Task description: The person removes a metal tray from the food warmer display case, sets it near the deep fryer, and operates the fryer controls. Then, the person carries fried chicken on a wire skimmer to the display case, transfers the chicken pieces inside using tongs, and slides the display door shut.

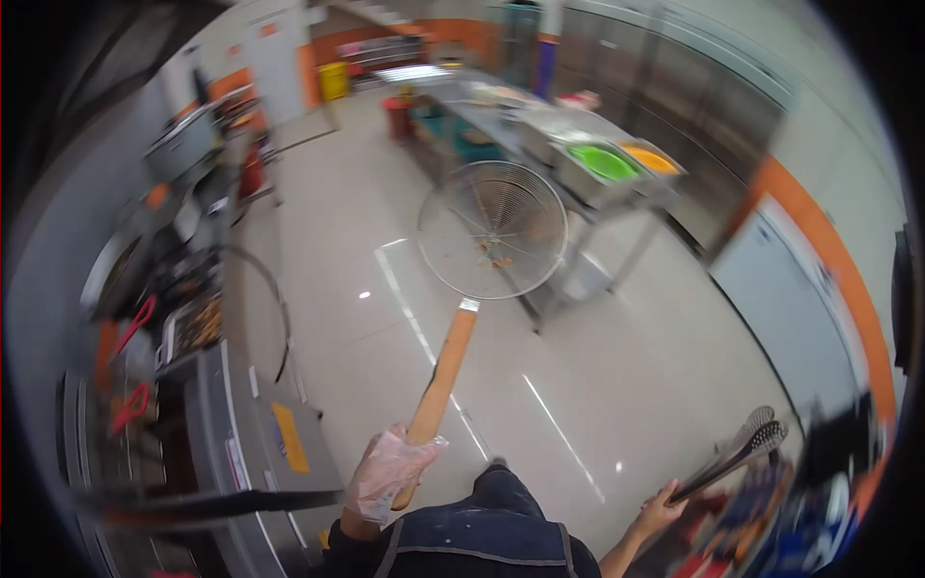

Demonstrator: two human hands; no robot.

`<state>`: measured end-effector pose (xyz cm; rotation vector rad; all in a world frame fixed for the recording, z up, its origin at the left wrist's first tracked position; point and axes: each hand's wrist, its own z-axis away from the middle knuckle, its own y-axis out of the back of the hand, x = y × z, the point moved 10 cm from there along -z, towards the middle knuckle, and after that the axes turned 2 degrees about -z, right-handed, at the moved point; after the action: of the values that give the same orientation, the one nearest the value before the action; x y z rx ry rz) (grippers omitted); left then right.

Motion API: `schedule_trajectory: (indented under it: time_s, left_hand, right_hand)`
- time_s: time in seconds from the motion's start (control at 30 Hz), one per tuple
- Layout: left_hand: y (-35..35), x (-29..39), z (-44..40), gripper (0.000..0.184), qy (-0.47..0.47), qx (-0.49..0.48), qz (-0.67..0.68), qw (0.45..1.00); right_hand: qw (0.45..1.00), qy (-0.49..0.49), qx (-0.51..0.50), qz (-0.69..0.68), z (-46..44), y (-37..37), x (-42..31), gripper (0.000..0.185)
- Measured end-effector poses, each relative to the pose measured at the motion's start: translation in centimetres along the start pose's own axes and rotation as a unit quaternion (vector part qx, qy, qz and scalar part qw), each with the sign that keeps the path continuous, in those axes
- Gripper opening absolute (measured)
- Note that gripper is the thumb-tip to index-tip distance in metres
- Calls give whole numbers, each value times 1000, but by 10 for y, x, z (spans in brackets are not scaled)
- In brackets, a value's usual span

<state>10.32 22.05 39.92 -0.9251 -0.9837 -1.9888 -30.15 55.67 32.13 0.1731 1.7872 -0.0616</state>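
A clear plastic glove covers my left hand [393, 470], which is wrapped round the wooden handle of a large round wire strainer [493, 229]. The strainer is held out in front over the floor, with a few small brown bits in its mesh. At the lower right, my right hand [659, 511] is bare and closed round the handles of metal tongs [737, 458], whose perforated heads point up and to the right.
Steel counters and a fryer area with a tray of brown food [199, 323] line the left. A steel table [568, 125] bears a green bowl [604, 162] and an orange bowl [650, 158]. A white door panel [785, 299] stands at the right.
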Motion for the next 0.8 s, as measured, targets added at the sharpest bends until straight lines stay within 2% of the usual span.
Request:
schedule_trajectory:
  time_s: [0.03,0.1,0.17,0.2,0.3,0.4,0.43,0.5,0.6,0.63,0.7,0.73,0.8]
  left_hand:
    - [16,1,-14,43,5,22,29,999]
    - [43,-8,-45,44,32,82,42,995]
    - [64,-5,-59,42,51,139,69,987]
    - [79,6,-66,40,58,165,91,980]
    - [116,29,-85,41,78,247,131,957]
    - [150,26,-92,43,107,325,131,931]
    - [159,22,-97,44,121,343,131,922]
    - [183,39,-93,45,116,409,157,891]
    - [219,43,-98,46,106,505,157,842]
    - [239,42,-101,45,82,538,166,822]
    - [276,39,-111,43,21,602,169,780]
    - [299,32,-121,40,80,594,151,786]
    - [351,36,-135,38,74,630,119,763]
  right_hand:
    - [999,1,-44,-5,-2,-48,-10,24]
    - [991,65,-113,33,-32,-129,14,25]
    - [982,29,-179,53,-33,-215,-12,26]
    - [971,143,-186,36,-35,-265,-22,25]
    - [936,170,-308,-23,-25,-417,-42,25]
    - [898,150,-401,-101,10,-561,-61,26]
    - [886,186,-397,-149,30,-604,-70,28]
    - [833,127,-519,-147,89,-686,-94,29]
    - [746,110,-619,-221,201,-771,-142,29]
    - [706,89,-658,-245,247,-796,-160,29]
    - [652,11,-731,-201,330,-825,-176,25]
    - [643,6,-736,-213,366,-842,-178,21]
    - [618,-18,-751,-232,436,-872,-183,22]
